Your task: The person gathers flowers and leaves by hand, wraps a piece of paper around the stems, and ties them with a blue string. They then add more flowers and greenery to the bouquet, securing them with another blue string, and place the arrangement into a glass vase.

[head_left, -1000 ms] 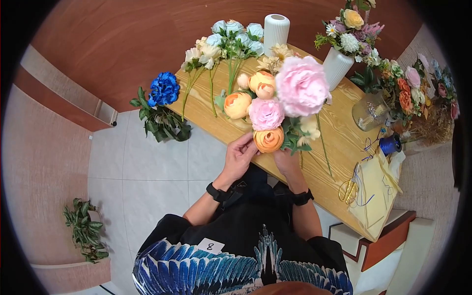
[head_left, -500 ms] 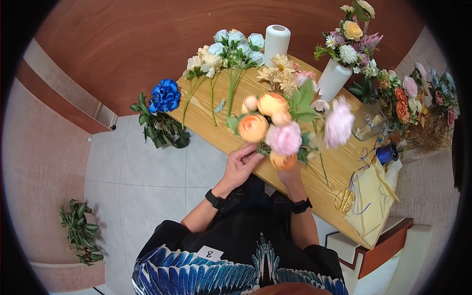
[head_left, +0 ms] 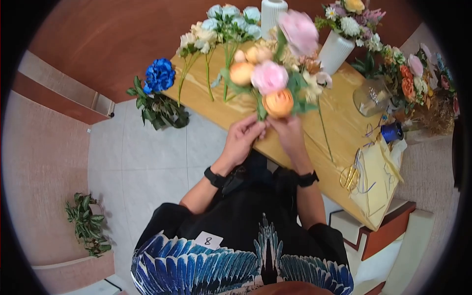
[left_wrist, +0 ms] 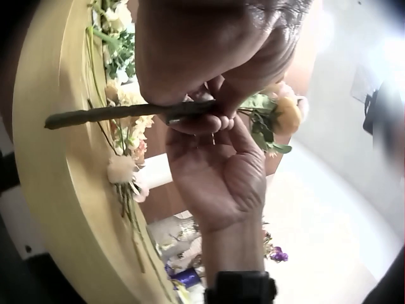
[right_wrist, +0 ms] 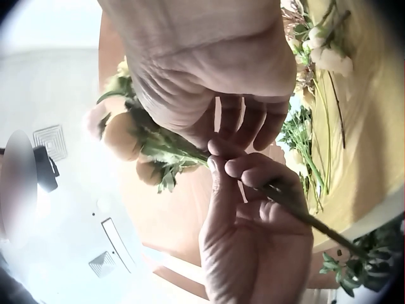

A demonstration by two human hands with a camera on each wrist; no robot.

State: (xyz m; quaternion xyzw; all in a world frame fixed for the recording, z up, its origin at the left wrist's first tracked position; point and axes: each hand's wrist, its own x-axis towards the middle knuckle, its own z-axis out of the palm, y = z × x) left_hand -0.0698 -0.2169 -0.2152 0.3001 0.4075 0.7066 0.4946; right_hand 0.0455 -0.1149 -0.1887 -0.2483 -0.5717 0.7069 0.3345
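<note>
A bunch of peach and pink flowers (head_left: 269, 77) stands upright in front of the body, over the table's near edge. Below the blooms, my left hand (head_left: 241, 141) pinches its stem (left_wrist: 95, 115) between thumb and forefinger, as the right wrist view shows. My right hand (head_left: 291, 139) is close against it, with its thumb and fingers bent around the stem just under the leaves (right_wrist: 174, 152). A large pink bloom (head_left: 298, 33) rises above the others. In the left wrist view the dark green stem's lower end sticks out past the left hand.
On the wooden table (head_left: 339, 118) lie pale blue roses (head_left: 233, 22) and cream flowers (head_left: 201, 37). White vases (head_left: 337, 54), a glass jar (head_left: 369, 98), blue ribbon spool (head_left: 392, 132), gold scissors (head_left: 350, 177) and yellow paper (head_left: 376, 182) stand or lie about. Blue flowers (head_left: 160, 76) are left.
The bunch swung right and tilted, then came back left and up. Both hands stay together at its stem, and the right hand now shows more clearly below the blooms.
</note>
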